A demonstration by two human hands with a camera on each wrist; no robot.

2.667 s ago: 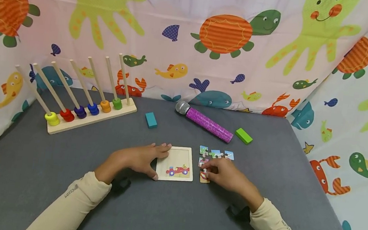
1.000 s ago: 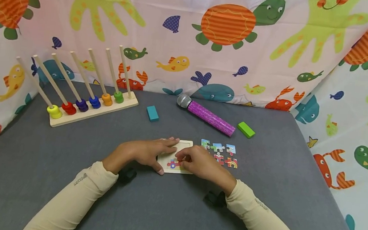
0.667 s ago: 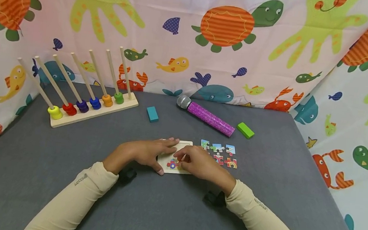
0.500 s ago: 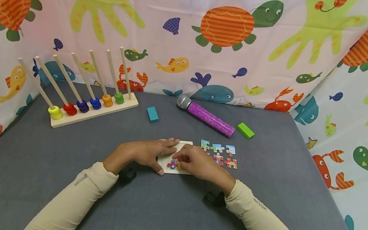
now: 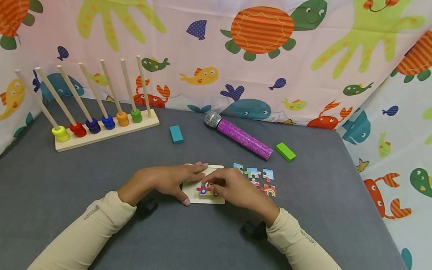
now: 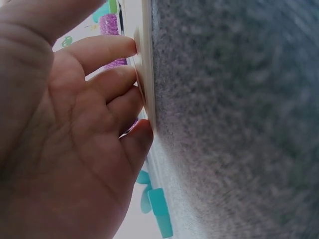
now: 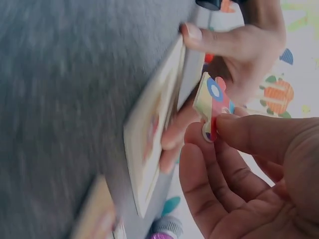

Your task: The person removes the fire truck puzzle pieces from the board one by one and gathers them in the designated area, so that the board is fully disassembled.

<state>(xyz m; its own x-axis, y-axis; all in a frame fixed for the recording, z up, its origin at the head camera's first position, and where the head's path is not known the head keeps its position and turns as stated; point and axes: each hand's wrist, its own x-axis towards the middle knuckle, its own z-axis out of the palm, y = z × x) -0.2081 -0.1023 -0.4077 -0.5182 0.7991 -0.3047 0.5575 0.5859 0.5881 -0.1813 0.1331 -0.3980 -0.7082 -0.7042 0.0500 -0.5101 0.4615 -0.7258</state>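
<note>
In the head view my left hand (image 5: 165,180) lies with fingers spread over the left side of a square wooden puzzle tray (image 5: 191,196). Its thumb rests at the tray's near left corner, and the fingertips touch the edge in the left wrist view. My right hand (image 5: 234,188) pinches a jigsaw piece (image 7: 215,102) between thumb and fingers, tilted above the tray. This piece shows a blue wheel on red, with a yellow lower strip. Part of the tray is hidden beneath my right hand. Several loose jigsaw pieces (image 5: 252,173) lie just right of the tray.
A purple glittery microphone (image 5: 244,139) lies behind the tray, between a teal block (image 5: 176,134) and a green block (image 5: 285,152). At the back left stands a wooden peg rack (image 5: 104,131) with coloured rings. A printed curtain (image 5: 196,4) hangs behind the grey table (image 5: 175,251).
My right hand has moved left from the loose pieces to the tray. The blue-wheel piece, low in the tray earlier, is now raised in its fingers. My left hand stays on the tray.
</note>
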